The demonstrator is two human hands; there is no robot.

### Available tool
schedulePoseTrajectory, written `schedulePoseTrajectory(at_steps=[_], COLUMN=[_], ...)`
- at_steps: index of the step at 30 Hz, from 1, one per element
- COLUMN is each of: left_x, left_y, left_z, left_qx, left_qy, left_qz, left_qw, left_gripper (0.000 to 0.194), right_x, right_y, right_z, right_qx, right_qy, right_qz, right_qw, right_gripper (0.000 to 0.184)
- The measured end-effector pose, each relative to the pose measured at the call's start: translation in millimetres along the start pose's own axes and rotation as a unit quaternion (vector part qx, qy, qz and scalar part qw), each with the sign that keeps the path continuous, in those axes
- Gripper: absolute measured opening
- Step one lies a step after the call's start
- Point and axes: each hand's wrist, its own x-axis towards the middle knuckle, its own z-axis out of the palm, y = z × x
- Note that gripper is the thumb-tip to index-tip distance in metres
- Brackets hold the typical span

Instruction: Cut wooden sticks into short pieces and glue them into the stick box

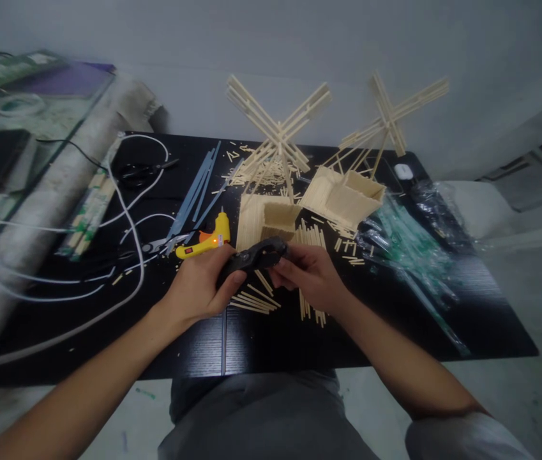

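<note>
A black spring clamp [257,255] is held above the table in front of my body. My left hand [203,281] is wrapped round its handle end, thumb along the near side. My right hand [311,275] is closed with its fingertips at the jaw end; any small piece pinched there is hidden. Just beyond the hands stands a wooden stick model [256,214] with an open box and crossed blades. Close to my left hand lies a yellow glue gun [210,241] with its switch lit. Loose short sticks [256,300] lie beneath the hands.
A second stick model [347,195] stands at the back right, beside green-marked plastic wrapping [409,249]. Blue-grey strips [198,182], black scissors [143,171], pliers [165,244] and white cables [139,255] lie on the left. Stick scraps [265,171] are scattered at the back.
</note>
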Motion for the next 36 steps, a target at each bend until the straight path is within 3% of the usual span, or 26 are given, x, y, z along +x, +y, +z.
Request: schedulePoseTrajectory(at_steps=[7,19,36], left_x=[-1,1,5], left_y=[-4,-8,2], left_z=[1.7,0.3,-3.0], left_qx=[0.011,-0.043,-0.014], left_qy=[-0.001,-0.015,-0.041], left_qz=[-0.001,0.018,-0.069], left_qw=[1.0,0.999,0.997], left_gripper=[0.042,0.046,0.037], right_x=[2,2,5], right_y=[2,0,8], right_z=[-1,-4,0], right_qx=[0.0,0.053,0.026], right_qy=[0.009,-0.054,0.007], right_qz=[0.013,0.055,0.048], right_qw=[1.0,0.996,0.998], right_gripper=[0.03,0.033,0.034])
